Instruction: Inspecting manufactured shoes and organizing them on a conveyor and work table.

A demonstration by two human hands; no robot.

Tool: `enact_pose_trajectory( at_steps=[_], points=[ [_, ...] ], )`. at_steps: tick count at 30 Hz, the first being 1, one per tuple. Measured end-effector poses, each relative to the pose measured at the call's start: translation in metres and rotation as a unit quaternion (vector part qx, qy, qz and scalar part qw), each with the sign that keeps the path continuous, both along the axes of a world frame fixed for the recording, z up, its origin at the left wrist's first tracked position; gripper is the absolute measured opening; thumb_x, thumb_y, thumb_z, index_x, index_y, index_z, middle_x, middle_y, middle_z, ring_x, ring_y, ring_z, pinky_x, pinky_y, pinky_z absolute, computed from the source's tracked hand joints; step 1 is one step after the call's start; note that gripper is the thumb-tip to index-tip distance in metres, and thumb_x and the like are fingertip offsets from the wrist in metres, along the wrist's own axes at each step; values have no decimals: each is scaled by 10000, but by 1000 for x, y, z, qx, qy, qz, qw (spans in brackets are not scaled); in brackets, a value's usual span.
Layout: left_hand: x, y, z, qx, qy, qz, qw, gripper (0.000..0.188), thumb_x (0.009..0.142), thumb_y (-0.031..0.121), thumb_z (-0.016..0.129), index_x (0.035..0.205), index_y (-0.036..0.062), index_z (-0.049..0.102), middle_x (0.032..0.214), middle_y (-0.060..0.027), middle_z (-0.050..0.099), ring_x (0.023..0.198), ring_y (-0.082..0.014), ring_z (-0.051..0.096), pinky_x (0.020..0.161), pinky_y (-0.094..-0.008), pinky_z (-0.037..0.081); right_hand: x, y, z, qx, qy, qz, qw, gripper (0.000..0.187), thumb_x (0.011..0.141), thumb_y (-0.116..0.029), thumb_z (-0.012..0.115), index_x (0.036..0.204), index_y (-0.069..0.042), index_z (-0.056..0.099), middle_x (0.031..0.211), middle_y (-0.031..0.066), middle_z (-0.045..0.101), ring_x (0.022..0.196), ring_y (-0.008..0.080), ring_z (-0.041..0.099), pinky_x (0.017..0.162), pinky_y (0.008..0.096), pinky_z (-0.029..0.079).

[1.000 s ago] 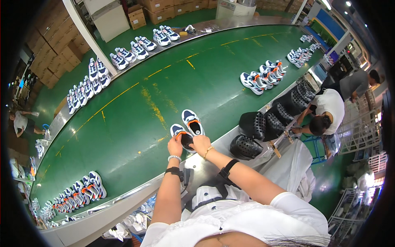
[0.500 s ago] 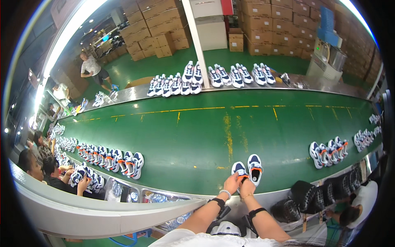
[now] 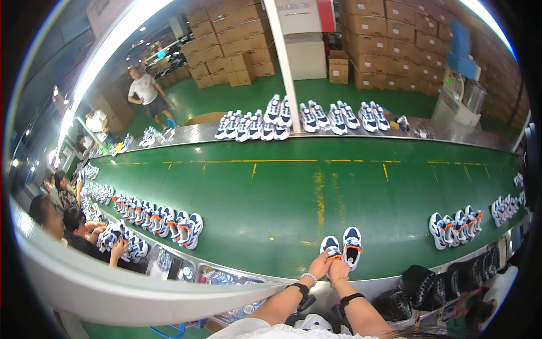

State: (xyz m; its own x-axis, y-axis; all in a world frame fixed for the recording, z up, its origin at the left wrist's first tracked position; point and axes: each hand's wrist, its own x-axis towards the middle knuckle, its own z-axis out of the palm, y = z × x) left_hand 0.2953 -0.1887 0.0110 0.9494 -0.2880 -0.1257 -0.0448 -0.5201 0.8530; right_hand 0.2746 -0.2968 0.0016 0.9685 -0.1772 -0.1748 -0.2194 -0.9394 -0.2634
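Observation:
A white sneaker with navy panels and an orange collar (image 3: 329, 245) stands at the near edge of the green belt, toe pointing away from me. My left hand (image 3: 320, 265) is closed on its left side near the opening. At its heel, my right hand (image 3: 338, 270) is closed too, with the fingertips partly hidden. Both hands cover the rear of this shoe. Its matching sneaker (image 3: 352, 248) stands upright just to the right, untouched, with the opening toward me.
Rows of sneakers (image 3: 158, 219) line the belt at left, and more pairs (image 3: 454, 227) stand at right. Others sit on the far metal ledge (image 3: 197, 132). Trays of small parts (image 3: 226, 277) and black ridged forms (image 3: 423, 282) flank me. Co-workers sit at left.
The whole view has tilted, so everything sits lower in the picture. My hands remain on the same sneaker. The standing person at the far left has changed posture.

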Motion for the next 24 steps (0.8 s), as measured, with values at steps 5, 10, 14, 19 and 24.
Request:
enact_pose_trajectory(
  at_steps=[5,10,14,19,24],
  points=[
    [18,-1,-18,15,-69,-35,997,515,815,262,613,1223,-19,471,1294,-220,455,1182,-357,455,991,-380,383,-6,-12,62,133,75,26,988,318,839,-296,549,977,-27,647,962,232,640,902,378,622,782,458,493],
    [10,-12,-13,32,-14,-88,996,727,654,281,732,1255,34,403,1273,-210,429,1182,-386,425,1003,-404,376,-60,-31,96,154,21,18,988,244,858,-201,514,938,13,602,817,189,662,789,358,642,739,458,500],
    [-5,-17,10,79,-60,-111,989,836,644,277,753,1349,104,337,1350,-187,387,1251,-379,364,1046,-414,342,-111,-62,192,419,0,24,907,251,882,-43,440,1064,70,572,785,164,674,667,211,665,641,298,528],
    [0,-23,16,99,-2,-68,993,696,652,239,770,1264,111,466,1235,-178,520,1131,-347,505,969,-396,416,-163,-115,295,304,-195,-106,927,278,859,-39,494,1116,29,577,695,136,668,640,187,662,653,272,511],
    [10,-16,-15,167,-67,40,983,734,662,213,761,1287,28,423,1134,-220,575,1020,-389,567,891,-439,452,-177,-173,268,157,-355,-301,871,314,851,-121,581,1140,2,568,987,150,641,886,262,617,784,337,475]
  ],
)
